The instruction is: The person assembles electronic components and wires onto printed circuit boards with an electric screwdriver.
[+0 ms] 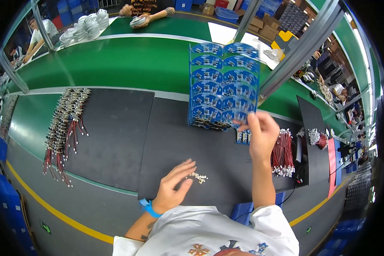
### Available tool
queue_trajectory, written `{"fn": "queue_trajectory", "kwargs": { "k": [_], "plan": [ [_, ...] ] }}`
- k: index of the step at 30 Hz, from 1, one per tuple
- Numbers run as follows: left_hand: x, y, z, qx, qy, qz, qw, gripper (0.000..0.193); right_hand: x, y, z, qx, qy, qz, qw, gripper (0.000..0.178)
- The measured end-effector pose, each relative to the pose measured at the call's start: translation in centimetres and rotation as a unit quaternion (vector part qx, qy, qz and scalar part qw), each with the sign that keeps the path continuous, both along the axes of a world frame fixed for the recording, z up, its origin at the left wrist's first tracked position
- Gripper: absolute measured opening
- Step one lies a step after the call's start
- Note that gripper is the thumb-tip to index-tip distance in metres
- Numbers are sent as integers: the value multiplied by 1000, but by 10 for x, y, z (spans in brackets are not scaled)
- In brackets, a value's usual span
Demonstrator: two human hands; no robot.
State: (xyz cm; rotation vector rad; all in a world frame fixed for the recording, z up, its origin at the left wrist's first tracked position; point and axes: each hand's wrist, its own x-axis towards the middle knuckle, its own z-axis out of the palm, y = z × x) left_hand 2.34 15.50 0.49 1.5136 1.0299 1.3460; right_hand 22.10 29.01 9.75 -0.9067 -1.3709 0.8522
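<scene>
A blue circuit board panel (224,81), split into rows of small curved boards with components on them, lies on top of a stack of like panels. My right hand (263,130) pinches its near right corner between thumb and fingers. The panel's right side looks smeared by motion. My left hand (175,185), a blue band at its wrist, is open with fingers stretched out over the black mat (170,128). Beside its fingertips lies a small heap of tiny white connectors (199,177). A few small blue boards (243,136) lie just past the stack's near right corner.
Bundled red wires with white plugs (283,153) lie at the right, before an upright black panel (313,136). Wired boards in rows (66,123) lie at the left. A metal post (301,51) rises at the right. Across the green bench (115,64), another person handles a pale object.
</scene>
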Motion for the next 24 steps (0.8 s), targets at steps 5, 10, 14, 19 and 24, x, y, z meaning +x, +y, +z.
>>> {"fn": "queue_trajectory", "kwargs": {
  "k": [5,10,14,19,24],
  "plan": [
    [-7,-16,25,-196,-649,-148,720,62,-8,-62,-18,319,-270,52,907,18],
    [-11,-31,11,-214,-710,-48,670,80,-13,-85,-52,316,-314,145,884,22],
    [0,-37,4,-210,-714,-10,668,103,-14,-95,-63,280,-323,139,893,27],
    [17,-30,4,-63,-648,-96,753,112,-25,-104,-75,234,-279,96,926,30],
    [24,-41,-7,-25,-547,-12,837,80,-28,-112,-83,201,-267,133,933,31]
  ]
}}
